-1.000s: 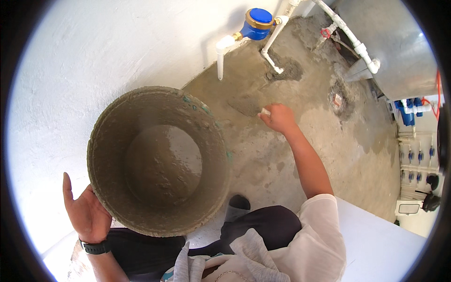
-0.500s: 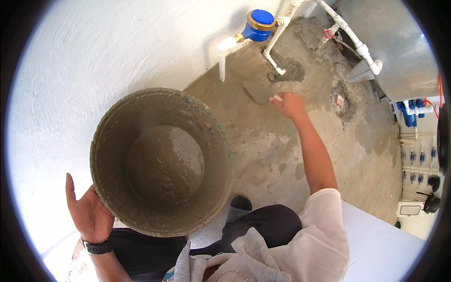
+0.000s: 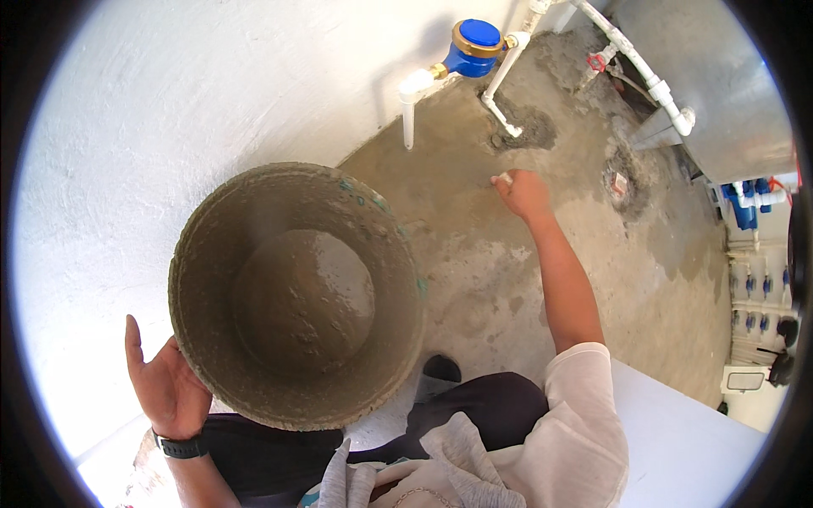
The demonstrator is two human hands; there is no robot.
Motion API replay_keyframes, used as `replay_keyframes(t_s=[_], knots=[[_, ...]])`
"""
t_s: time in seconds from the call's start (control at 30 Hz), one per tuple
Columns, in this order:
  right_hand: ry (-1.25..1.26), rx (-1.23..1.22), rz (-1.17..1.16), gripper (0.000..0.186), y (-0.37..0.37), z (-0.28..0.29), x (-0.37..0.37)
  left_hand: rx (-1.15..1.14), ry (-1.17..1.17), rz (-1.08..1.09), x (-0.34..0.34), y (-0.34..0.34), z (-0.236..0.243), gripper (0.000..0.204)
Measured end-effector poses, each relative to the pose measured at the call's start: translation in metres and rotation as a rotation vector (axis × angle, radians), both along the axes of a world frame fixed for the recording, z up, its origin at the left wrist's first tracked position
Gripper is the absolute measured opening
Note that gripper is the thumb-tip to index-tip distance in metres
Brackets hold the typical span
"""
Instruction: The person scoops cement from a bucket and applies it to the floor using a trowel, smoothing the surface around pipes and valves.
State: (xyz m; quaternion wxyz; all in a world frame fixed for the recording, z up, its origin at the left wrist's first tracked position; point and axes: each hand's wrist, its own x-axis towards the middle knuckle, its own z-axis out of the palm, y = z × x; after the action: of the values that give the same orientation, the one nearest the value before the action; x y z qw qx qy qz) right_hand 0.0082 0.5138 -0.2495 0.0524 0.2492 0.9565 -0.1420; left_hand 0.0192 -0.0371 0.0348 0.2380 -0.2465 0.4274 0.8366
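Observation:
A large round bucket (image 3: 193, 339), its walls coated in grey cement, leans toward me with a little wet mix (image 3: 296, 296) in the bottom. My left hand (image 3: 175, 385) supports it at the lower left, thumb stretched away from the rim and fingertips hidden behind the wall. Beyond the bucket, my right hand (image 3: 525, 195) is closed round the pale handle of a trowel (image 3: 506, 179), low over the wet, smoothed floor (image 3: 423, 182). The trowel's blade hardly shows against the grey surface.
A blue water meter (image 3: 474, 49) on white pipes stands by the white wall (image 3: 169, 110). A pipe stub (image 3: 513, 129) rises from the rough floor beyond my right hand. At far right are a metal tank (image 3: 720, 93) and a red valve (image 3: 597, 63).
The trowel's blade showed plainly pointing left before; now it blends into the floor. My right hand has turned slightly. The whole view has shifted a little; my left hand stays on the bucket.

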Motion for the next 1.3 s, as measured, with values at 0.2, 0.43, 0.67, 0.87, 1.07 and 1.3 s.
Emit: replay_keyframes(t_s=[0.2, 0.43, 0.67, 0.87, 1.07, 1.3], knots=[[-0.003, -0.071, -0.027, 0.050, -0.022, 0.008, -0.007, -0.122, -0.015, 0.039, 0.000, 0.008, 0.001, 0.092], [0.033, -0.078, -0.058, 0.052, -0.052, -0.019, -0.028, 0.039, 0.006, -0.052, -0.001, 0.001, 0.001, 0.092], [0.095, -0.026, -0.133, 0.051, 0.023, -0.005, -0.014, 0.015, 0.056, -0.081, 0.000, -0.004, -0.004, 0.092], [0.017, -0.100, -0.008, 0.050, 0.012, -0.006, 0.004, 0.140, 0.038, -0.099, -0.002, 0.001, 0.000, 0.093], [0.015, 0.006, -0.054, 0.050, 0.060, 0.003, -0.015, 0.050, 0.010, -0.052, -0.002, -0.003, 0.000, 0.092], [0.120, -0.583, -0.208, 0.054, 0.037, 0.002, 0.002, 0.100, 0.021, -0.085, -0.001, -0.002, 0.001, 0.092]])
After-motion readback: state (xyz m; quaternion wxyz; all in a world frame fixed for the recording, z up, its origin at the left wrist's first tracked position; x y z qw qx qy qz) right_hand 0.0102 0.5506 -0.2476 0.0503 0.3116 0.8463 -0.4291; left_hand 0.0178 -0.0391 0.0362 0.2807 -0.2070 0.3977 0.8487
